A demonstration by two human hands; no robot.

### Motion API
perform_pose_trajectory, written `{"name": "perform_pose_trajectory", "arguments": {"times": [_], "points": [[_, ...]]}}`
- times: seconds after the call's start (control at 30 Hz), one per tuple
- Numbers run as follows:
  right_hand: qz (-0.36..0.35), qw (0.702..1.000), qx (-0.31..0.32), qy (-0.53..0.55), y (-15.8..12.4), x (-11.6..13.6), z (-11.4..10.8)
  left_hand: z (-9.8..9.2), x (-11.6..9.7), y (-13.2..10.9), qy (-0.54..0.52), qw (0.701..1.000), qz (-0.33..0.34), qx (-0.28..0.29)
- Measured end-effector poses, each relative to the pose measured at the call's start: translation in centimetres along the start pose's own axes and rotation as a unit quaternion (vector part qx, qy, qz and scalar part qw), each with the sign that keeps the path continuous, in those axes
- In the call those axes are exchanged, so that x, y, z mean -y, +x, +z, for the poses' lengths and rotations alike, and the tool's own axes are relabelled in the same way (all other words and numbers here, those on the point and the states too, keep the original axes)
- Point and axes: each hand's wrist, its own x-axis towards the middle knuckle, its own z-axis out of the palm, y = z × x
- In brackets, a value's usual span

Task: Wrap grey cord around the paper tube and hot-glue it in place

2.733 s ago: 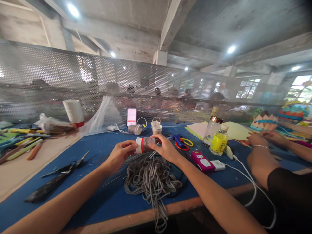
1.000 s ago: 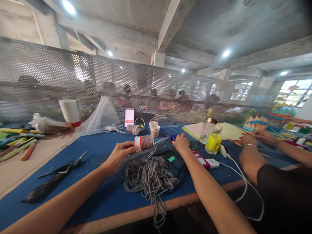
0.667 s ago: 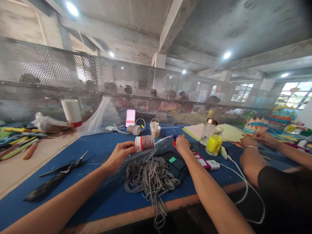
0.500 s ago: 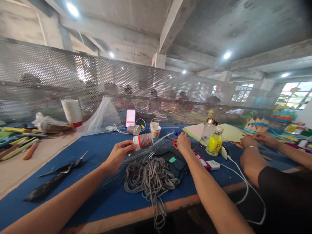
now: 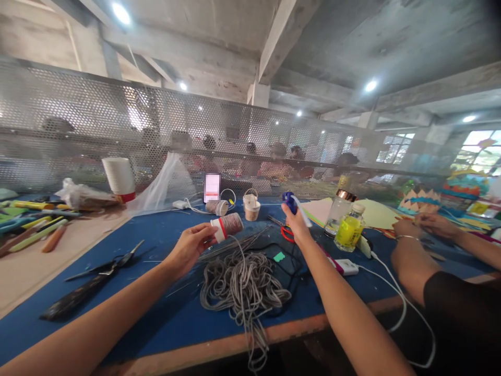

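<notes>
My left hand (image 5: 194,242) grips a paper cup (image 5: 228,226) by its white and red end. Grey cord is wound around the rest of the cup, which lies tilted on its side in the air. A strand runs from it down to a loose heap of grey cord (image 5: 246,287) on the blue mat. In my right hand (image 5: 296,223) is a blue hot glue gun (image 5: 288,197), a whitish glue stick (image 5: 304,213) projecting from it; my fingers are partly hidden. Red-handled scissors (image 5: 287,234) lie beside that hand.
Black-handled scissors (image 5: 94,282) lie at left. A small basket (image 5: 252,209), another cord-wrapped cup (image 5: 216,208) and a phone (image 5: 212,187) stand behind. At right are a glass jar (image 5: 335,211), a yellow-labelled bottle (image 5: 349,228), a white cable (image 5: 403,303) and a co-worker's hands (image 5: 420,225).
My right hand has raised the glue gun off the mat, and its glue stick has swung from pointing left to pointing right. The cup in my left hand has tilted slightly.
</notes>
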Motion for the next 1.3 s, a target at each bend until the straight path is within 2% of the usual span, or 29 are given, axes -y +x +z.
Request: {"name": "perform_pose_trajectory", "arguments": {"times": [0.13, 0.23, 0.4, 0.5, 0.73, 1.0, 1.3], "points": [[0.002, 0.992, 0.048, 0.117, -1.2, 1.6, 1.0, -0.2, 0.2, 0.2, -0.022, 1.0, -0.013, -0.014], [-0.016, 0.964, 0.129, 0.231, -2.8, 3.5, 1.4, -0.3, 0.2, 0.2, -0.029, 0.999, -0.015, -0.012], [-0.059, 0.944, 0.24, 0.217, -5.9, 6.0, 2.0, -0.6, 0.2, 0.5, -0.051, 0.998, -0.025, -0.019], [-0.092, 0.94, 0.279, 0.176, -7.4, 6.6, 2.3, -0.7, 0.1, 0.6, -0.058, 0.997, -0.029, -0.032], [-0.168, 0.951, 0.245, 0.08, -8.3, 6.8, 2.4, -0.5, 0.0, 0.5, -0.057, 0.998, -0.023, -0.024], [-0.197, 0.956, 0.21, 0.05, -8.0, 6.5, 2.6, -0.6, -0.1, 0.5, -0.06, 0.997, -0.005, -0.042], [-0.21, 0.953, 0.216, 0.042, -8.1, 6.7, 2.4, -0.6, -0.1, 0.6, -0.058, 0.997, 0.001, -0.044]]}}
